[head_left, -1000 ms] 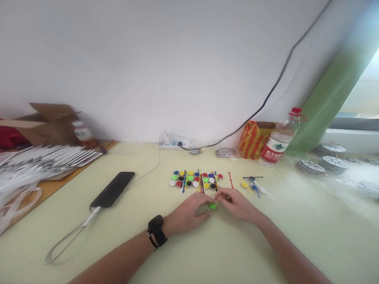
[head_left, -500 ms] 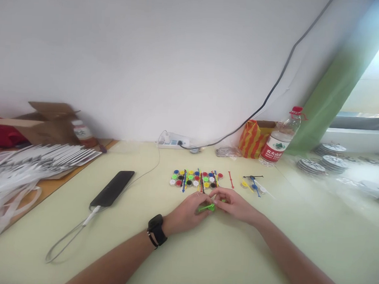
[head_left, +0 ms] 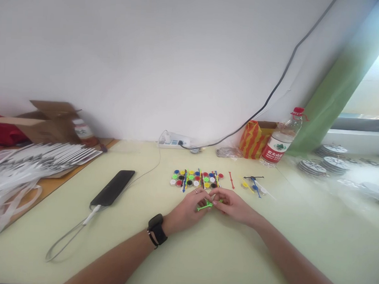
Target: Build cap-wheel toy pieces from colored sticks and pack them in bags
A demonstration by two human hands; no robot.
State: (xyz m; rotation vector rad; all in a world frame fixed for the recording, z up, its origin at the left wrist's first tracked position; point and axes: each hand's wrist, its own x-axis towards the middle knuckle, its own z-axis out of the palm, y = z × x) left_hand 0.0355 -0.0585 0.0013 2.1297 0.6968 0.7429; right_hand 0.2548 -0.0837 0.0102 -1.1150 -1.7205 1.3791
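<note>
Left hand (head_left: 190, 207) and right hand (head_left: 236, 207) pinch a green pointer (head_left: 205, 207): probably light, stiff plastic, best held by its hub (head_left: 210, 204).

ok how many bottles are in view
2: a large red-capped bottle at the right, beside the striped bag, and a smaller bottle at the left, beside the cardboard box. Any behind the bag or box would be hidden.
</note>
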